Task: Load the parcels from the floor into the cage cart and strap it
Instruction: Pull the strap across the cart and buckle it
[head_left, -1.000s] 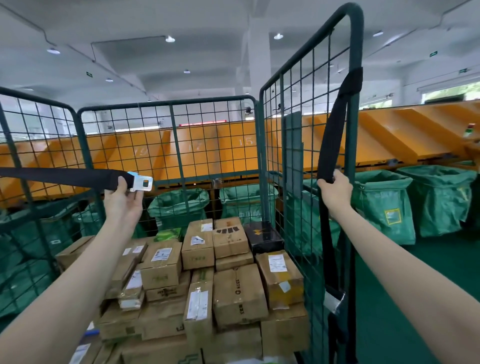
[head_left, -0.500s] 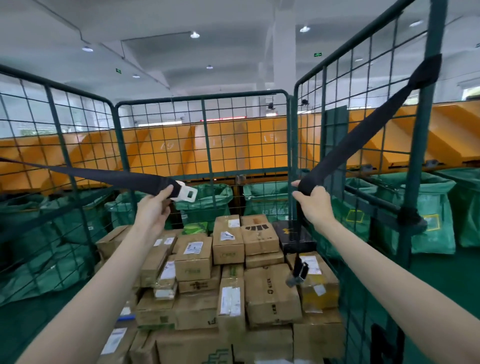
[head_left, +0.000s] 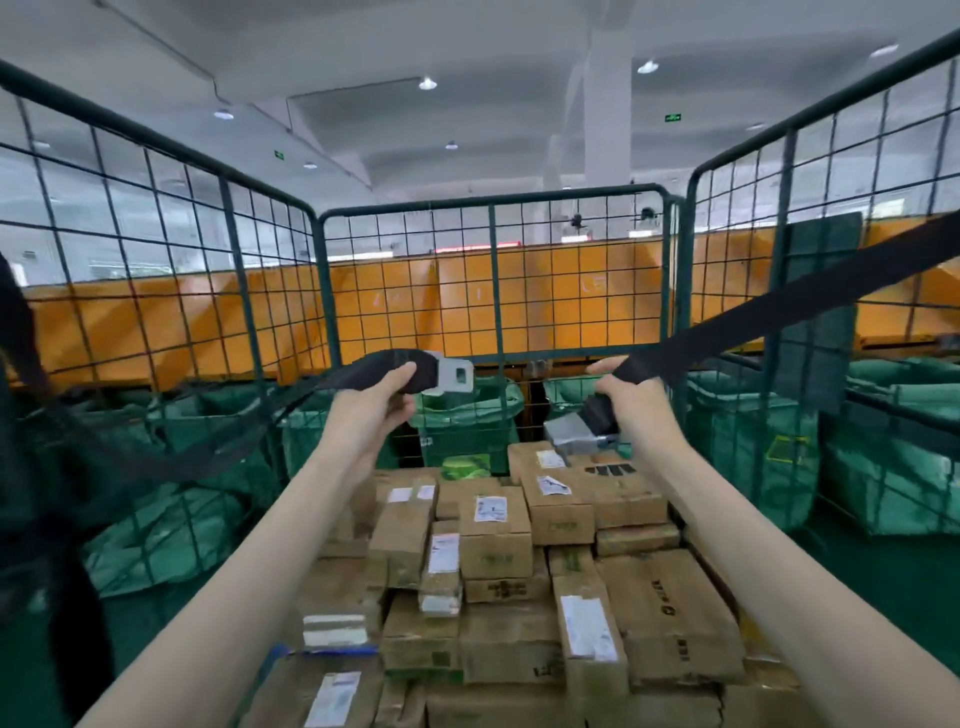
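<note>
The green wire cage cart (head_left: 493, 270) holds several stacked cardboard parcels (head_left: 498, 551) with white labels. My left hand (head_left: 374, 400) grips a black strap (head_left: 218, 441) that runs off to the left cage wall; its metal tongue (head_left: 452, 376) sticks out past my fingers. My right hand (head_left: 631, 400) grips a second black strap (head_left: 779, 306) that rises to the right cage wall, and a grey buckle (head_left: 574, 434) hangs just below that hand. The tongue and the buckle are apart, above the middle of the parcels.
Green bulk bags (head_left: 758, 441) stand beyond the cage on both sides and behind it. An orange sorting chute wall (head_left: 545, 301) runs across the back. The floor (head_left: 883, 582) is green. A dark shape fills the left edge of view.
Both hands have drawn their straps inward from the cage sides toward the middle. The view has swung from the right wall to the centre of the cage.
</note>
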